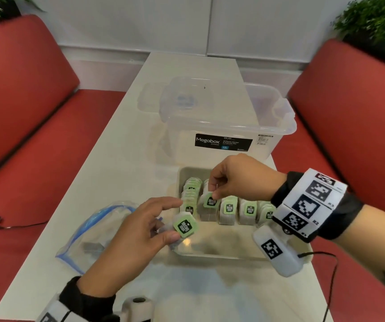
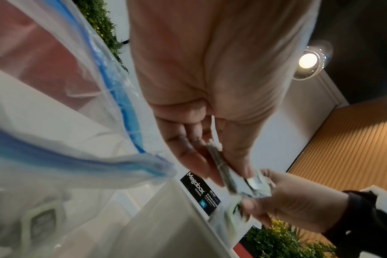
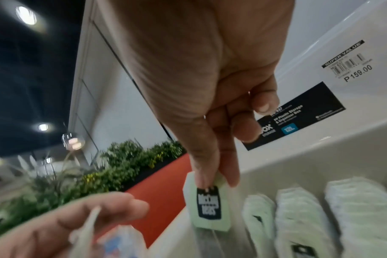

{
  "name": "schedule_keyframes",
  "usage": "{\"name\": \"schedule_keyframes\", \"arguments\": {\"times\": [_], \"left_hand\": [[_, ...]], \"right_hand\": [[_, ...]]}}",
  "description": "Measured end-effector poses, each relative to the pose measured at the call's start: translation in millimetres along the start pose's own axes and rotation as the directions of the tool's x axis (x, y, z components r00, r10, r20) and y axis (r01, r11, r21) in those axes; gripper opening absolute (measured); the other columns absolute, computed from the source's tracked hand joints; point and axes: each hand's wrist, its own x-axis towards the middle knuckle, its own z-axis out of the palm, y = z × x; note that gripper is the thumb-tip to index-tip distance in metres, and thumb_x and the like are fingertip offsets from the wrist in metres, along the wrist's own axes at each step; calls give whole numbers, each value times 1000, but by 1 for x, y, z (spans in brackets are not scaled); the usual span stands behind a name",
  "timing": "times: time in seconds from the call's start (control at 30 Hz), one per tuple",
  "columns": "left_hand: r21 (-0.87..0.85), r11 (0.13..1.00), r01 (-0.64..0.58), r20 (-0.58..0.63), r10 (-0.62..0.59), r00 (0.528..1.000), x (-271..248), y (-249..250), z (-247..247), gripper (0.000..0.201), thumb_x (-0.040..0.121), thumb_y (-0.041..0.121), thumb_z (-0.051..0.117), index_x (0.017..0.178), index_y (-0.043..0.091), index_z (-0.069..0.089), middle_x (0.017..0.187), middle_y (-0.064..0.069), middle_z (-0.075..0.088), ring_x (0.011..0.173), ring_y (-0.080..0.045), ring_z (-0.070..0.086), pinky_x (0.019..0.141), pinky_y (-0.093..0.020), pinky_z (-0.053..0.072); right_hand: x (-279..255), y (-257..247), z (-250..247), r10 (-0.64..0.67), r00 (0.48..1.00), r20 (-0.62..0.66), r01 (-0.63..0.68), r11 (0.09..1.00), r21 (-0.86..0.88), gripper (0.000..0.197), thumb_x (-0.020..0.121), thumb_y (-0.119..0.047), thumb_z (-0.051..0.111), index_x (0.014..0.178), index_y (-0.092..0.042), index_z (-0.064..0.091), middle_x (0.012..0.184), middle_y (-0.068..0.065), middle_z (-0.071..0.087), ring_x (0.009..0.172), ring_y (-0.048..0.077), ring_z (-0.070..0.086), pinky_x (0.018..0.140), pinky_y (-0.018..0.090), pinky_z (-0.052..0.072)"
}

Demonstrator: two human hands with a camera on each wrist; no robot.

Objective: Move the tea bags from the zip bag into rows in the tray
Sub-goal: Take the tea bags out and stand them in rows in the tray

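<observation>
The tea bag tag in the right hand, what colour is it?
Pale green with a black logo patch, on the tag; the right wrist view shows it best.

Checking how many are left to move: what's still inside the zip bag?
Through the clear zip bag one tea bag shows, lying flat near its bottom. The left hand covers the bag's right part, so more may be hidden there.

Café or diner booth: red benches (image 1: 24, 94) flanking white table (image 1: 121, 140), planters (image 1: 377, 26).

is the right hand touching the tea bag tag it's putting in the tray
Touching. The right wrist view shows the right hand pinching the green tea bag tag between thumb and fingers above the tray.
</observation>
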Motion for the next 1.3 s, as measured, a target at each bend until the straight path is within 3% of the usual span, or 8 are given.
{"name": "schedule_keyframes", "arguments": {"times": [0.1, 0.23, 0.3, 0.43, 0.6, 0.83, 1.07, 1.3], "left_hand": [[-53, 997, 51, -69, -55, 996, -6, -4, -3, 50, 74, 2, 73, 99, 43, 63, 94, 10, 68, 74, -11, 67, 66, -13, 50], [-58, 996, 74, -111, -80, 991, -13, -7, -5, 52, 73, 2, 74, 99, 46, 63, 87, 11, 69, 72, -16, 65, 68, -20, 53], [-64, 995, 80, -125, -88, 988, -15, -8, -6, 55, 72, 3, 74, 99, 49, 61, 85, 12, 69, 72, -17, 65, 66, -17, 52], [-73, 993, 91, -127, -100, 987, -16, -8, -7, 58, 71, 4, 75, 100, 52, 59, 91, 21, 68, 72, -19, 65, 66, -20, 52], [-78, 992, 103, -129, -113, 985, -18, -8, -5, 62, 71, 1, 74, 101, 53, 59, 93, 23, 66, 70, -16, 65, 71, -27, 54], [-113, 987, 114, -119, -127, 985, -17, -9, -2, 59, 69, 5, 75, 100, 52, 60, 91, 17, 66, 70, -16, 65, 71, -26, 56], [-200, 968, 154, -182, -191, 965, -12, -13, 5, 43, 73, 1, 72, 101, 34, 64, 83, 14, 64, 74, -11, 66, 67, -21, 55], [-289, 947, 139, -240, -212, 947, -4, -10, 11, 20, 85, 5, 62, 91, 24, 64, 87, 8, 72, 75, -13, 69, 62, -25, 57]], "right_hand": [[14, 9, 10, 57, 991, 119, -40, 989, -142, 8, 76, -26, 75, 83, -25, 71, 74, -8, 66, 74, 13, 61, 72, 28, 50], [33, 16, 26, 79, 965, 248, -13, 966, -259, 9, 78, -26, 73, 86, -25, 69, 72, -10, 59, 72, 12, 56, 62, 23, 42], [41, 18, 31, 76, 954, 289, 13, 955, -295, 10, 79, -25, 73, 88, -22, 70, 73, -9, 59, 71, 11, 53, 55, 19, 38], [51, 19, 39, 65, 942, 330, 52, 941, -335, 7, 80, -23, 70, 86, -21, 69, 77, -7, 61, 72, 13, 54, 53, 18, 35], [54, 20, 47, 60, 963, 261, 52, 913, -404, 13, 79, -18, 60, 88, -17, 70, 90, 1, 69, 80, 21, 61, 60, 23, 42], [57, 22, 52, 82, 968, 239, 24, 912, -409, 13, 77, -20, 60, 84, -14, 69, 87, 4, 69, 79, 23, 64, 58, 26, 45], [57, 25, 50, 94, 977, 192, -17, 929, -370, 13, 76, -23, 62, 84, -16, 69, 85, 4, 69, 70, 20, 57, 52, 21, 38], [34, 7, 27, -34, 999, 15, 37, 970, -238, 18, 91, -36, 51, 84, -22, 59, 80, -3, 61, 78, 21, 58, 61, 27, 41]]}}
